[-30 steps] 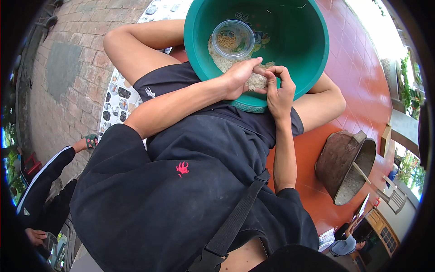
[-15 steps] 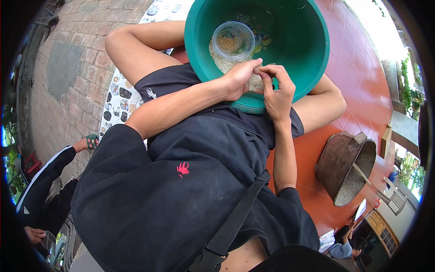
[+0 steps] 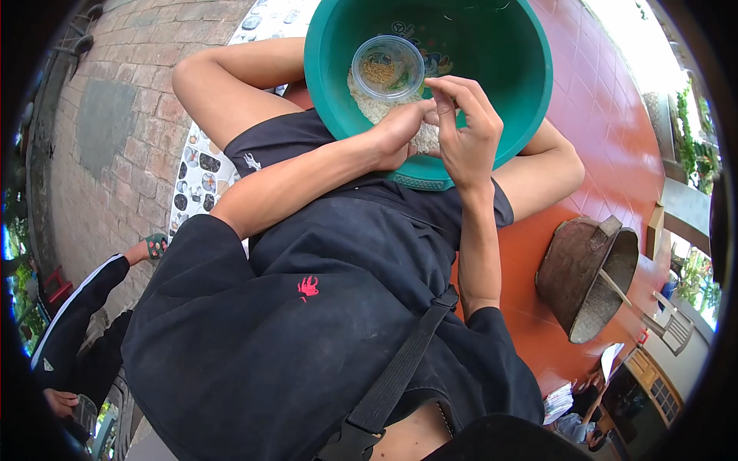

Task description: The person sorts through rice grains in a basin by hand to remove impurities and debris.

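A green basin [image 3: 329, 100] rests between the person's legs, with pale grains [image 3: 369, 106] along its near left side. On them stands a clear plastic cup [image 3: 390, 94] with brownish grains inside. My left hand [image 3: 400, 134] is cupped at the basin's near rim, palm up, around a small heap of pale grains [image 3: 427, 138]; its fingers are partly hidden. My right hand [image 3: 470, 127] is raised just right of the cup, thumb and index finger pinched together near the cup's rim. Whatever is between those fingertips is too small to make out.
A large brown vessel [image 3: 573, 269] with a stick in it lies tilted on the red tiled floor [image 3: 511, 307]. Another person's leg [image 3: 77, 307] and hand show at lower left. A further person [image 3: 576, 426] with papers is at lower right.
My right hand has lifted from my left palm and moved up toward the cup, still pinched. My left hand stays cupped. The view has shifted slightly.
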Demonstrator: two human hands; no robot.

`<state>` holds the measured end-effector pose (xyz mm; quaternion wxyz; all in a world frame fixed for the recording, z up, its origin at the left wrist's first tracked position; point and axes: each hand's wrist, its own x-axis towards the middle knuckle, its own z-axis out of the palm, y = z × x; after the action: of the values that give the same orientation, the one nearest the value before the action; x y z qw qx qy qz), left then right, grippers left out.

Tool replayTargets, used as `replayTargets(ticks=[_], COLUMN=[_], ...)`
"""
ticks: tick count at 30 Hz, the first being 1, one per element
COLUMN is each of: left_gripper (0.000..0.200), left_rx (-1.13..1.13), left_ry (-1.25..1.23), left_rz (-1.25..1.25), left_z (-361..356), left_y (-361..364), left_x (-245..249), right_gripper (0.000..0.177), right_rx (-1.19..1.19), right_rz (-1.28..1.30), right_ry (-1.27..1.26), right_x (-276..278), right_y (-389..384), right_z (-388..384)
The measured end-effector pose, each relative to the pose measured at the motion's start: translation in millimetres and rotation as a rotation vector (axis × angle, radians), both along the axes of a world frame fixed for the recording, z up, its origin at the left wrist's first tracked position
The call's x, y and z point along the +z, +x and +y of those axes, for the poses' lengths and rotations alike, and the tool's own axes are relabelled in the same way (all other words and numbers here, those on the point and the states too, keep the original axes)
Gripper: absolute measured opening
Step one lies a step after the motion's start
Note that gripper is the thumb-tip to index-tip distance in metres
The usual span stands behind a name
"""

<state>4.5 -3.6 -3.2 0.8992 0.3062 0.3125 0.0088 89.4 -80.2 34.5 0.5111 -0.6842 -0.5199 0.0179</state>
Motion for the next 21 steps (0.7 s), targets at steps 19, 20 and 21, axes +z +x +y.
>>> replayTargets(ticks=[19, 20, 21], left_gripper=[0.053, 0.053, 0.051], left_rx=[-0.086, -0.086, -0.059], left_ry=[-0.093, -0.092, -0.085], left_rz=[0.012, 0.012, 0.033], left_z=[3.8, 3.5, 2.7], left_y=[3.8, 4.1, 4.1], left_x=[-22.1, -23.5, -22.8], right_gripper=[0.016, 0.016, 0.016], right_rx=[0.064, 0.061, 0.059], right_rz=[-0.148, -0.156, -0.165], right_ry=[-0.422, -0.407, -0.394], right_x=[-22.1, -23.8, -25.2], right_y=[-10.3, -11.0, -11.1], right_z=[-37.7, -36.3, -35.8])
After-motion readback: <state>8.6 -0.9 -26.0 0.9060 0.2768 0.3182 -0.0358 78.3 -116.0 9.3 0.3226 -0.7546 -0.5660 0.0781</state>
